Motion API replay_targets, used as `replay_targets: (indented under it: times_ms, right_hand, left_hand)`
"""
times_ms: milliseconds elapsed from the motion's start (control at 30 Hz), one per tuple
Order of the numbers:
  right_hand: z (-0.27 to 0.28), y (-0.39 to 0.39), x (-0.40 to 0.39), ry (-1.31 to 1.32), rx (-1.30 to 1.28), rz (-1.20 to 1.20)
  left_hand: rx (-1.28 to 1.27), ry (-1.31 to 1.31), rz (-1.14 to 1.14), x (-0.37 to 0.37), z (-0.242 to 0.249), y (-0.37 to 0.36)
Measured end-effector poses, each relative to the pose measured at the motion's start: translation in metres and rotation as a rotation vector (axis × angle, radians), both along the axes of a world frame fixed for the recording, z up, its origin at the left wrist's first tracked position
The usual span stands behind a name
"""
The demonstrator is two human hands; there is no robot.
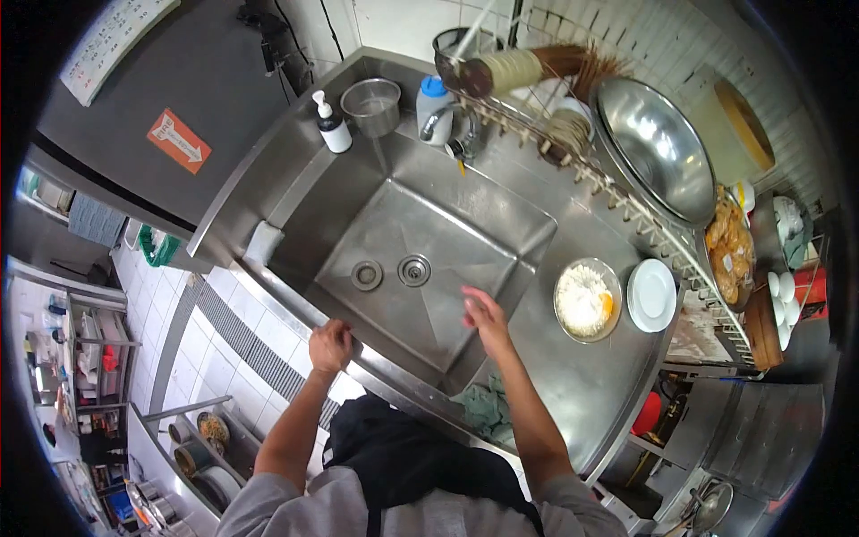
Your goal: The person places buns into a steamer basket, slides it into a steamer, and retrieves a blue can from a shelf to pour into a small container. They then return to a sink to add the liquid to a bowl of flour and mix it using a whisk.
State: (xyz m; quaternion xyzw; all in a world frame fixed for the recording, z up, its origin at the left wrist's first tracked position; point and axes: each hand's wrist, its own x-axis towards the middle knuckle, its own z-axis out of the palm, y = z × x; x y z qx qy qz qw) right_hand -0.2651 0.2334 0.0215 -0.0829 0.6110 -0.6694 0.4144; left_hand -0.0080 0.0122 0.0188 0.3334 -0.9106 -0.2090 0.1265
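My left hand is closed, fingers curled, at the front rim of the steel sink; what lies inside the fingers is hidden. Over the right part of the basin is my right hand, fingers apart and holding nothing. A round drain is set in the basin floor, with a round metal strainer beside it. To the right of my right hand, a bowl on the counter holds white powder like flour and what looks like an egg yolk. Several stacked white plates stand next to it.
Behind the basin are a faucet, a blue-capped bottle, a steel pot and a pump bottle. A green cloth lies at the front edge. A rack with large metal bowls overhangs the right counter.
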Motion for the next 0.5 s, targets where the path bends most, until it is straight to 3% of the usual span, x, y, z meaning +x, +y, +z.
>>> replay_targets:
  times_ms: [100,200,300,367,400,433,467,500]
  right_hand:
    - [-0.009,-0.074,-0.028,-0.396,-0.328,-0.039]
    - [-0.012,-0.130,-0.063,-0.505,-0.475,-0.132]
    - [-0.032,-0.179,-0.102,-0.514,-0.461,-0.251]
    - [-0.051,-0.209,-0.128,-0.406,-0.367,-0.308]
    - [-0.084,-0.219,-0.153,-0.349,-0.353,-0.244]
    - [-0.079,-0.236,-0.160,-0.360,-0.249,-0.281]
    - [-0.082,-0.246,-0.169,-0.370,-0.206,-0.284]
    - [-0.098,-0.248,-0.181,-0.386,-0.246,-0.359]
  left_hand:
    - [-0.022,0.032,-0.037,0.004,0.011,-0.005]
    - [-0.002,0.068,-0.034,0.008,-0.008,-0.006]
    - [0.060,0.235,-0.117,0.014,-0.010,-0.009]
    - [0.290,0.174,-0.192,0.025,-0.004,-0.018]
    - [0.370,0.184,-0.316,0.031,-0.007,-0.028]
    - [0.440,0.300,-0.479,0.035,-0.010,-0.041]
    - [0.441,0.076,-0.623,0.043,-0.015,-0.055]
    - [0.466,0.198,-0.607,0.045,-0.012,-0.057]
